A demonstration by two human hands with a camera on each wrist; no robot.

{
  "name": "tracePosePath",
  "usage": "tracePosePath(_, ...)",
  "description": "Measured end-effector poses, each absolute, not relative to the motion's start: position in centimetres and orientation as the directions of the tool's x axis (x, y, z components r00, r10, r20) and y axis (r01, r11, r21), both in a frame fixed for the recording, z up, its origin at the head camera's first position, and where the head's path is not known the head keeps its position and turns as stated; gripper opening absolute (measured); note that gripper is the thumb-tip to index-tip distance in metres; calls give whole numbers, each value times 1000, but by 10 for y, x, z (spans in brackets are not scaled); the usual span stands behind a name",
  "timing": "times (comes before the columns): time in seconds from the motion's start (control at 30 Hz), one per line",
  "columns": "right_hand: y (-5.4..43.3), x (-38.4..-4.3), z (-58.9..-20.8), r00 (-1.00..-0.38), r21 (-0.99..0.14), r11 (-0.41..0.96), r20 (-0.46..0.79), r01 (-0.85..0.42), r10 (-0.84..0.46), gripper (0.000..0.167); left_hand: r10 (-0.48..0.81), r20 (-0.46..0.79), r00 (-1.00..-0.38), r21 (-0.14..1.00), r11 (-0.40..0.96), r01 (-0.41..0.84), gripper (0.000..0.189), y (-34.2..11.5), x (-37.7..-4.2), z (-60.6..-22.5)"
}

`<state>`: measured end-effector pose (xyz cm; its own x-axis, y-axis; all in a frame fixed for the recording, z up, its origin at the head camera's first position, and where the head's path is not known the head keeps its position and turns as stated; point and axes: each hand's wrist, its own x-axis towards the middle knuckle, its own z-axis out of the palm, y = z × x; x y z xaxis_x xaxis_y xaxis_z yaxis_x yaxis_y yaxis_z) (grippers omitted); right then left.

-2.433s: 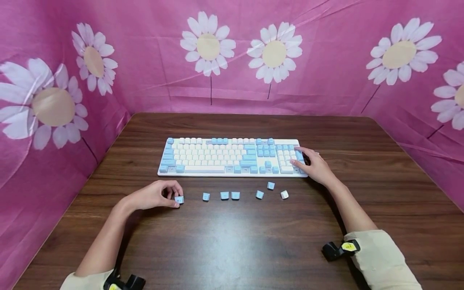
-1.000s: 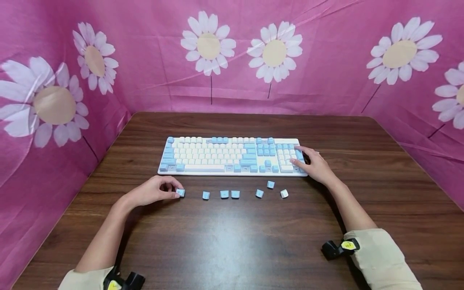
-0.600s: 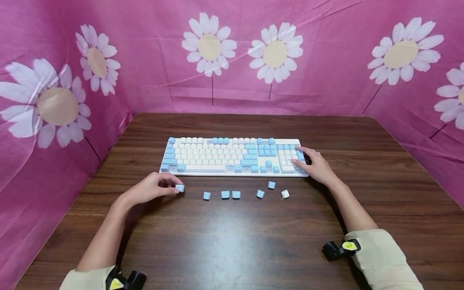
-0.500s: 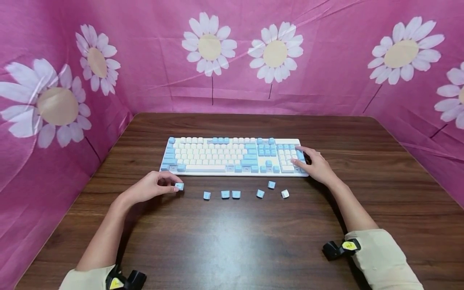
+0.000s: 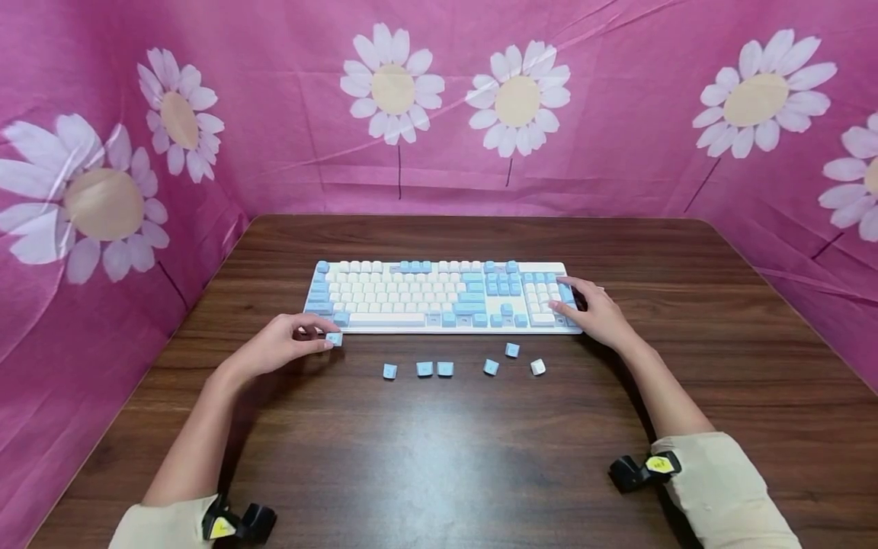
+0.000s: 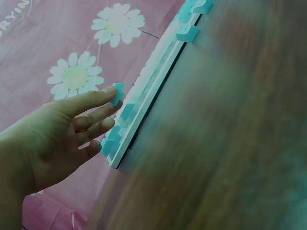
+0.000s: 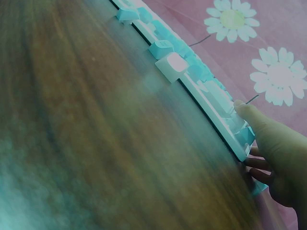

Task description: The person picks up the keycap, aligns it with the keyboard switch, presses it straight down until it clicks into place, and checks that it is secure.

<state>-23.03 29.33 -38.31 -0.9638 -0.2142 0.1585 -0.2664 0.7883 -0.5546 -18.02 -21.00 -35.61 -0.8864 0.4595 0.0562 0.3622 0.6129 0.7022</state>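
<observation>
Pink bkgd [image 5: 453, 171], lettering [image 6: 14, 15] L-wrist cam only; L hand [image 5: 277, 345] pinches keycap [image 5: 334, 338], R hand [image 5: 600, 315] grips kbd [image 5: 391, 319].

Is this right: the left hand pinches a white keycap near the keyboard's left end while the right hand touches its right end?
The colour is wrong: the head view shows the left hand pinching a blue keycap, near the left end of the keyboard. The right hand touches its right end.

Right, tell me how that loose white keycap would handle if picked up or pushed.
The white keycap is probably light and stiff, being a small, hard-looking piece. Its blocky, flat-sided shape suggests it would slide or tip rather than roll. Glare on the table hints at a slick surface, so a nudge may skid it.
</observation>
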Motion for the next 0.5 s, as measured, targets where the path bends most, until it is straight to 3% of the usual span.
tracePosePath(0.5, 295, -232, -386, -965, -552, 791, 159, -264, -210, 62, 420, 92, -903, 683, 634, 364, 20, -215, -195, -349)
